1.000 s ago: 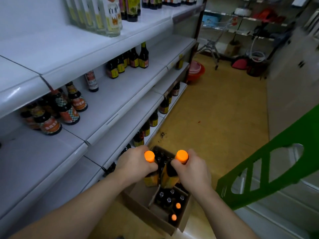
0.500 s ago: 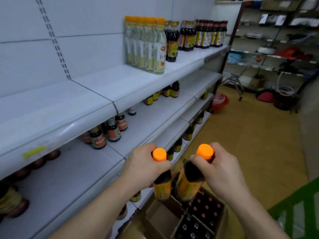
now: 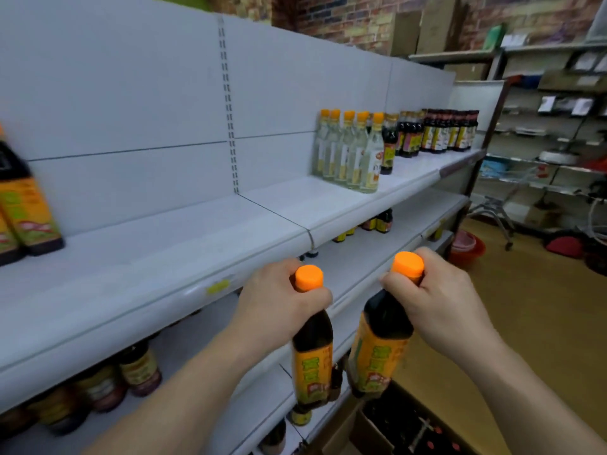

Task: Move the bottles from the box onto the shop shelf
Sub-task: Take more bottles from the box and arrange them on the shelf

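White shop shelf [image 3: 203,238] ahead | left hand [image 3: 279,300] grips orange-capped dark bottle [image 3: 312,349] by neck | right hand [image 3: 437,300] grips second bottle [image 3: 381,343] | box [image 3: 368,431] below

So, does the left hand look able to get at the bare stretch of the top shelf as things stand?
Probably yes. The left hand, gripping a bottle by the neck, is right at the front edge of the top shelf, and nothing stands on the stretch beyond it.
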A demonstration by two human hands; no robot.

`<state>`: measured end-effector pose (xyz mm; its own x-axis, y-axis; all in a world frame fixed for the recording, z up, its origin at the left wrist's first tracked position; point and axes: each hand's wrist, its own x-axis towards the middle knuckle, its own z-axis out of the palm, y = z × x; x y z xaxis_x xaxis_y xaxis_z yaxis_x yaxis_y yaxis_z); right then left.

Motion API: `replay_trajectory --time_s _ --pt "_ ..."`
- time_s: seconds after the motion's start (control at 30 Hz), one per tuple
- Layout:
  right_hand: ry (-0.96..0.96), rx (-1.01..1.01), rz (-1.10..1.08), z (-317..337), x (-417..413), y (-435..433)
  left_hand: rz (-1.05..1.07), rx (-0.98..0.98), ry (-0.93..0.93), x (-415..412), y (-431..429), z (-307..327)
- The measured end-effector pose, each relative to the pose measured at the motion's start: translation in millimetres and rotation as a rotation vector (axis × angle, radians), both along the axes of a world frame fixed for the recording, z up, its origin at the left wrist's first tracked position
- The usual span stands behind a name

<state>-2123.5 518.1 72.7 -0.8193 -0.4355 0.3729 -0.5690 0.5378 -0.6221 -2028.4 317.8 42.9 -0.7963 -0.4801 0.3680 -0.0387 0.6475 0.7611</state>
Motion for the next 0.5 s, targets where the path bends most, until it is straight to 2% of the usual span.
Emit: replay_trajectory --time_s 0.5 --pt "0.082 -0.068 0.273 64.8 72.0 -83.2 0.182 -0.001 0.138 117.0 -54.1 68.4"
